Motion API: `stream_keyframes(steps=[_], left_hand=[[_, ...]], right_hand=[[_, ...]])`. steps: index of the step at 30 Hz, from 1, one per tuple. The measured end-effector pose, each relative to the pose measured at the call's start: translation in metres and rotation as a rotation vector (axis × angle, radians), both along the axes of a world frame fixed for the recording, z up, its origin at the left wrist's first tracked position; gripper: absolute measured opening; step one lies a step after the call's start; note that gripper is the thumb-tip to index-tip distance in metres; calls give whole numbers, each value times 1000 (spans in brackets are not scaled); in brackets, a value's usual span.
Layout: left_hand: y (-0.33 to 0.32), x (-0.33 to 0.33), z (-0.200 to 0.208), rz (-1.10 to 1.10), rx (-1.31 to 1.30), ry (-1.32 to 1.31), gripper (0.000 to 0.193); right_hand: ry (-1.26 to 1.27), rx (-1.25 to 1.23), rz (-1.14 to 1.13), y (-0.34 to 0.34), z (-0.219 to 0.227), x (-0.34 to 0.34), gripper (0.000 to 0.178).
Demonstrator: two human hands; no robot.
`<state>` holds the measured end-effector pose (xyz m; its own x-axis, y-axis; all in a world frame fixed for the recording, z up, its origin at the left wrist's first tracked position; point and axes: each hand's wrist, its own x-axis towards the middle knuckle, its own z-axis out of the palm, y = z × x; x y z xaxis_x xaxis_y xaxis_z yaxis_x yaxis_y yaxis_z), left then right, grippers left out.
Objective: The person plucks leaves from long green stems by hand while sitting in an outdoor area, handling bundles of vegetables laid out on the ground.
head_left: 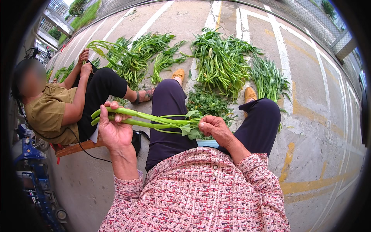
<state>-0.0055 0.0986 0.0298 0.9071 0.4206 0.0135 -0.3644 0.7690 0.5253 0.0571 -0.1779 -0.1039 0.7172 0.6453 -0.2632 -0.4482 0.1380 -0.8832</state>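
Water-spinach stalks (pixel 145 119) — long, pale green, a few of them — are lying across the person's lap, stretching between both hands above the dark trousers (pixel 170 116). The left hand (pixel 114 129) is curling shut around the thick stem ends, fingers wrapped over them. The right hand (pixel 214 129) is pinching the leafy end, where the leaves (pixel 190 127) are bunching; its fingertips are closed on what seems to be a leaf or thin side shoot, though the grip is partly hidden. Just beyond the knees, loose picked leaves (pixel 206 101) are piling on the pavement (pixel 309 96). Farther out, near the painted white lines, three larger heaps of long greens (pixel 222 60) are lying side by side. At the left edge of the pavement, a seated co-worker (pixel 62 104) is holding another bunch (pixel 112 52).
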Motion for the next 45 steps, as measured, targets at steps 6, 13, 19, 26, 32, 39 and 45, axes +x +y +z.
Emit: stream_keyframes(steps=[6,13,19,26,32,39,45], left_hand=[[-1,1,0,45,20,44,18],[2,0,0,36,20,40,18],[3,1,1,42,32,68,18],[1,1,2,35,43,64,17],[-1,3,3,32,53,65,17],[-7,3,7,64,80,85,16],[-14,4,9,88,132,74,16]], right_hand=[[59,54,-3,0,-1,1,13],[120,35,52,-1,6,0,2],[119,103,149,-1,5,-1,5],[179,2,224,-2,16,-3,12],[13,-23,295,-2,15,-2,10],[-141,-84,304,2,12,-5,7],[-533,-286,127,5,8,-9,10]])
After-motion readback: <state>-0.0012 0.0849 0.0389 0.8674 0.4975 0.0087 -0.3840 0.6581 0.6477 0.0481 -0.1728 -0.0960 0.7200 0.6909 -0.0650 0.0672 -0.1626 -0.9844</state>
